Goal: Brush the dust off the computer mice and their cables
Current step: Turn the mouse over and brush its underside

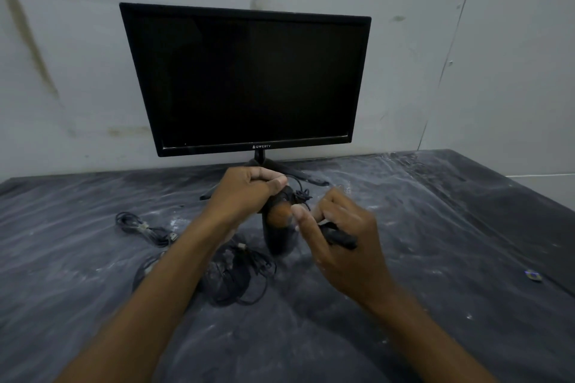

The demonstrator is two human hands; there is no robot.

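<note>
Left hand (pixel 249 193) grips a mouse (pixel 275 227) off the table (pixel 435 227); right hand (pixel 339 233) pinches a brush (pixel 337 235), bristles seemingly on it. Below the fingers lie tangled cables (pixel 239 274); beyond them, the monitor (pixel 245 81).

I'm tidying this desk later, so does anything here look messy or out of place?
Yes. The dark table cover is streaked with white dust, the loose cables lie tangled below the left hand, and a small scrap sits alone at the right.
</note>
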